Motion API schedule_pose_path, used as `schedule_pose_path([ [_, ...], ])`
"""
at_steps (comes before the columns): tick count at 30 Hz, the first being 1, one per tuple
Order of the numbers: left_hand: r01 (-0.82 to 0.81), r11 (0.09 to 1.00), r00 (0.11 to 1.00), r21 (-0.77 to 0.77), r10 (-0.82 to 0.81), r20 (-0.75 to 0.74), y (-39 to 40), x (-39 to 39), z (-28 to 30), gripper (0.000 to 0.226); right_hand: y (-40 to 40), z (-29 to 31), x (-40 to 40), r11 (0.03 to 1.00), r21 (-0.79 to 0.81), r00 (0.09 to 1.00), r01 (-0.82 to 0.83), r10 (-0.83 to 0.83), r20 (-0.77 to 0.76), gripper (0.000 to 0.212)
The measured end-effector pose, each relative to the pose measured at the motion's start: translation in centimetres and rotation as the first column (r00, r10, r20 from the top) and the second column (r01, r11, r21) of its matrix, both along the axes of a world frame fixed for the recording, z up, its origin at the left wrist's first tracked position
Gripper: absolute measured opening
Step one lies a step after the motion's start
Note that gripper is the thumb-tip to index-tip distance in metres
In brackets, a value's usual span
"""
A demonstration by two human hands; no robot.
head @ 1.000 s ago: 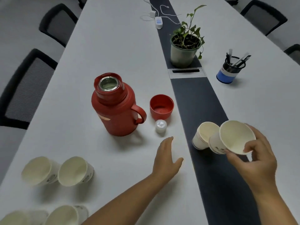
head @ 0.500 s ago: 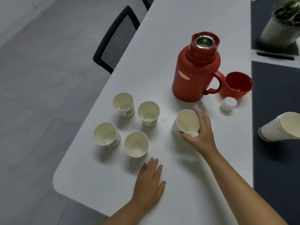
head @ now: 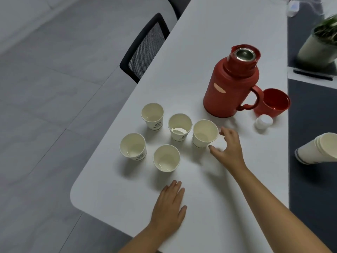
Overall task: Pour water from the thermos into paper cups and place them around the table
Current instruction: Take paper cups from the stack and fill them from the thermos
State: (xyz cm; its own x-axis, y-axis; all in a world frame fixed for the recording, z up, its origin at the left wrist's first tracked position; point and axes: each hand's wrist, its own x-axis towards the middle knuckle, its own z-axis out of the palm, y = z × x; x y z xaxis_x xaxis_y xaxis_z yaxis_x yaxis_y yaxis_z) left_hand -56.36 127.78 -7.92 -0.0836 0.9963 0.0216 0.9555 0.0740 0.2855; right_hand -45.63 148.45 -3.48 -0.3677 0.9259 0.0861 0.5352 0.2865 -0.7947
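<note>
- Your right hand [head: 227,149] hangs spread wide just beside the nearest cup [head: 205,133], holding nothing.
- Your left hand [head: 169,207] lies flat on the bench [head: 209,42].
- Five cups stand upright near the uncapped thermos [head: 230,83].

Five upright cups [head: 179,127], one thermos [head: 230,84]

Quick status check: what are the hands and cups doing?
Left hand flat on table. Right hand open beside newest cup. Thermos uncapped. Nothing blocking.
</note>
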Motion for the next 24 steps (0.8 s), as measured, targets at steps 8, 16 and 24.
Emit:
schedule_pose_path([
  [8, 0.001, 0.998, 0.999, 0.057, -0.003, 0.033, -0.2, -0.5, -0.5, 0.043, 0.2, -1.1, -1.4, 0.969, -0.242, 0.993, -0.059, 0.032, -0.113, 0.114],
  [16, 0.017, 0.997, 1.000, 0.069, -0.018, 0.011, -0.2, -0.7, -0.6, 0.043, 0.6, -1.2, -2.2, 0.953, -0.303, 0.979, -0.017, -0.047, -0.201, 0.109],
  [24, 0.053, 0.996, 0.999, 0.066, -0.053, -0.007, -0.2, -0.6, -0.1, 0.040, 0.5, -1.2, -1.1, 0.936, -0.351, 0.982, -0.034, -0.034, -0.184, 0.104],
])
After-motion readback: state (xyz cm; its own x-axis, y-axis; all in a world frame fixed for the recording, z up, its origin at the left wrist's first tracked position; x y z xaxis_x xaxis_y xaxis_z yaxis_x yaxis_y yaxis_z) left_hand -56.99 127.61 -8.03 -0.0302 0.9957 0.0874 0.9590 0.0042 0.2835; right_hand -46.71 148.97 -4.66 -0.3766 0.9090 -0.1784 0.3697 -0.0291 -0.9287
